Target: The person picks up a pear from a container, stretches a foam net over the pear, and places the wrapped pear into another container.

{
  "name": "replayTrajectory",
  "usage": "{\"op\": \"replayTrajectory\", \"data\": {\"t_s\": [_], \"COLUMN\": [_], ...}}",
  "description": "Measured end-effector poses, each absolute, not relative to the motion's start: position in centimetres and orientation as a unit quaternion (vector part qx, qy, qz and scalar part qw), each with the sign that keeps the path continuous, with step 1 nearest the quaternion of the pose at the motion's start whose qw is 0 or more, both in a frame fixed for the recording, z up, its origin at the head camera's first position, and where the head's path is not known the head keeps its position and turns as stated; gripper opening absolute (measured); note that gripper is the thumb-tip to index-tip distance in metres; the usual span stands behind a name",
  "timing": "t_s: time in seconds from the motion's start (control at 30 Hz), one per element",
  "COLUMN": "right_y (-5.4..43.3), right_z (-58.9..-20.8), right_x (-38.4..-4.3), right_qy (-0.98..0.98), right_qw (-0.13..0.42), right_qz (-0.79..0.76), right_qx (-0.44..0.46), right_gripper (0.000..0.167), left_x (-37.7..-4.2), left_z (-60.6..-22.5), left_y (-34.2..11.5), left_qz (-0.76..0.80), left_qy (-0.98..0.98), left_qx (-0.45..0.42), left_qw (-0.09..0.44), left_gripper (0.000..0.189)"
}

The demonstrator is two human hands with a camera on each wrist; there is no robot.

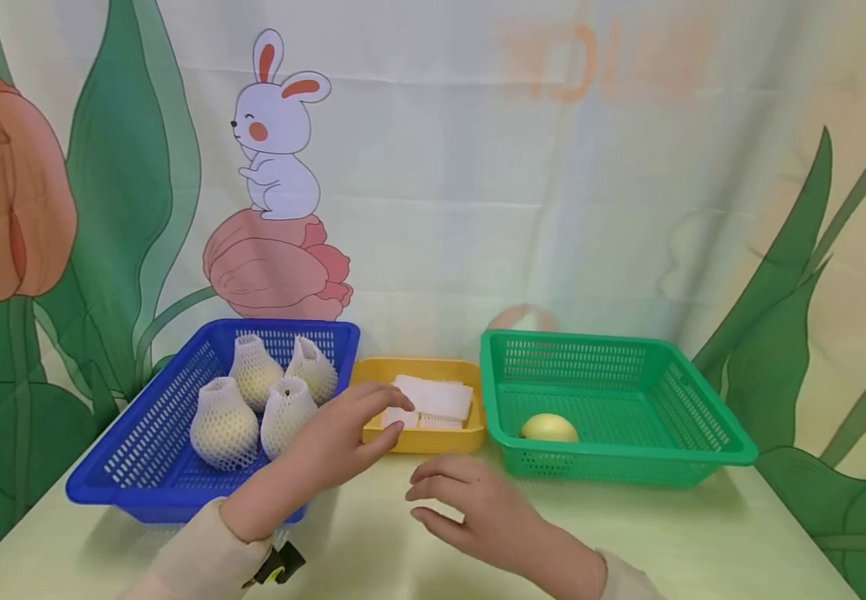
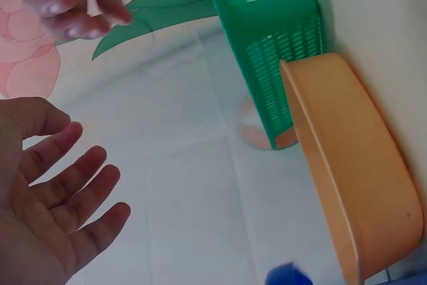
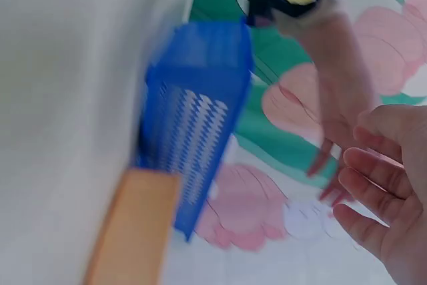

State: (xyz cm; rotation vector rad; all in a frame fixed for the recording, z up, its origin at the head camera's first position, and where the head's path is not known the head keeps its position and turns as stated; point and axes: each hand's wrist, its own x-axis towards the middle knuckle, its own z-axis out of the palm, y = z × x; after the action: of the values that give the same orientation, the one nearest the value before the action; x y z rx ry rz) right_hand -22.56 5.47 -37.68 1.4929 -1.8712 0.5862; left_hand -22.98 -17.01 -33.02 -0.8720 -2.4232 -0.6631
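My left hand [image 1: 350, 429] hangs above the front of the yellow tray [image 1: 417, 443], its fingers loosely bent and nothing in them. White foam net sleeves [image 1: 436, 397] lie in that tray, partly behind the left fingers. To the right, my right hand [image 1: 478, 512] hovers over the table in front of the tray, fingers relaxed and holding nothing. The blue basket [image 1: 155, 492] on the left holds several pale round fruits in foam nets [image 1: 224, 423]. One bare yellowish fruit [image 1: 550, 427] lies at the near left corner of the green basket [image 1: 628, 458].
A pale table [image 1: 402, 542] carries the two baskets with the tray between them. Behind them hangs a printed curtain [image 1: 417, 208] with a rabbit and tulips. A dark strap [image 1: 278, 567] sits at my left wrist.
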Motion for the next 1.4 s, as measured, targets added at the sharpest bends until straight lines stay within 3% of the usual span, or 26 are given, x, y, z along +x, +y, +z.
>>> {"op": "replayTrajectory", "data": {"t_s": [0.17,0.37,0.5,0.77,1.03,1.4], "right_y": [8.3,11.1,12.4,14.5,16.2,16.7], "right_z": [-35.7,-32.6,-30.1,-26.2,-24.1,-22.7], "right_x": [-22.9,-23.6,-24.2,-27.6,-31.8,-36.3], "right_qy": [-0.712,-0.756,-0.811,-0.881,-0.916,-0.929], "right_qw": [0.362,0.331,0.263,0.167,0.04,-0.153], "right_qz": [0.237,0.219,0.208,0.208,0.233,0.162], "right_qx": [0.553,0.521,0.479,0.392,0.323,0.295], "right_gripper": [0.011,0.013,0.026,0.024,0.03,0.044], "left_x": [-23.2,-23.6,-23.7,-24.0,-24.6,-26.2], "left_z": [-33.6,-33.9,-34.0,-34.5,-34.7,-35.6], "left_y": [-16.0,-14.4,-13.3,-11.0,-9.3,-7.0], "left_qz": [-0.228,-0.222,-0.207,-0.183,-0.162,-0.13], "left_qy": [-0.878,-0.87,-0.865,-0.858,-0.867,-0.885], "left_qx": [-0.337,-0.362,-0.381,-0.406,-0.415,-0.405], "left_qw": [0.252,0.251,0.254,0.256,0.225,0.189], "left_gripper": [0.027,0.035,0.037,0.037,0.038,0.039]}}
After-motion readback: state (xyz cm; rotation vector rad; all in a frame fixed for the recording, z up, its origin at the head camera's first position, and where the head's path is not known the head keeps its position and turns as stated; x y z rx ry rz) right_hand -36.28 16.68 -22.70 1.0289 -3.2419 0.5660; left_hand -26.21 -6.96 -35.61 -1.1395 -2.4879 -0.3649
